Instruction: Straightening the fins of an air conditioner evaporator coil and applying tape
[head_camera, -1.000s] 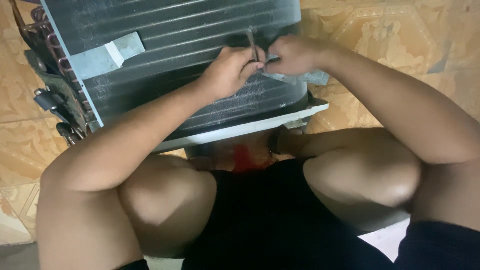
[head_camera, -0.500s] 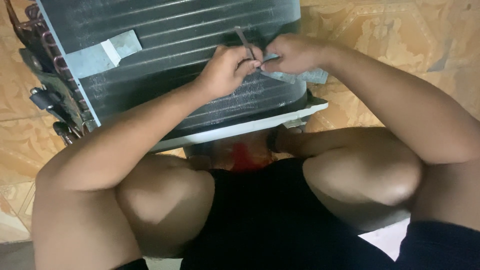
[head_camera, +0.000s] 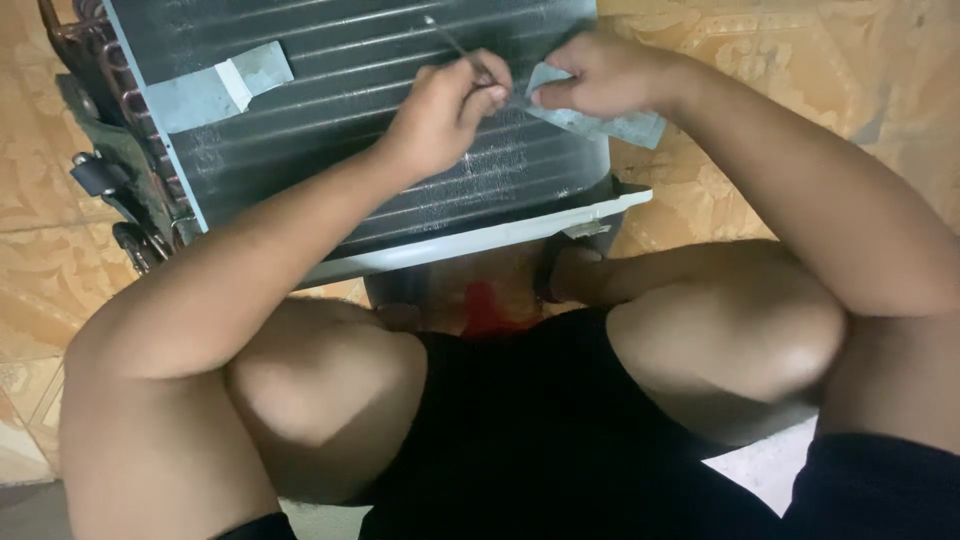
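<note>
Left hand (head_camera: 440, 115) pinches a thin metal tool (head_camera: 455, 45) on the finned coil (head_camera: 350, 110) lying on the floor; right hand (head_camera: 600, 75) pinches a foil strip (head_camera: 610, 125) near the coil's right edge. A slip could bend fins.

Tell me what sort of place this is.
Probably a home floor or small repair spot used as a workspace, not a bench. The person sits on patterned tan floor tiles, with a finned coil unit propped by the knees; its copper tubing shows at one end, with a thin tool over the fins.
</note>
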